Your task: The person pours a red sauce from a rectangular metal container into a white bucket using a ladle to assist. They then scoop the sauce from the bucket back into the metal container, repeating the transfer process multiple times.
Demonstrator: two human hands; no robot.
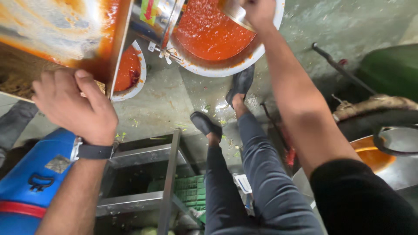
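right grip [260, 12] closed around ladle [237, 13]

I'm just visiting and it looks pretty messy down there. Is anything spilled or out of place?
Yes. Green scraps and wet patches litter the concrete floor around the person's shoes. Orange-red sauce smears the tilted tray under the left hand, and streaks the rim of the white tub that the right hand reaches into.

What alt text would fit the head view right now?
Seen from above, the right hand dips a metal scoop into a white tub of red-orange sauce, while the left hand grips the edge of a sauce-smeared tray above a wet concrete floor.
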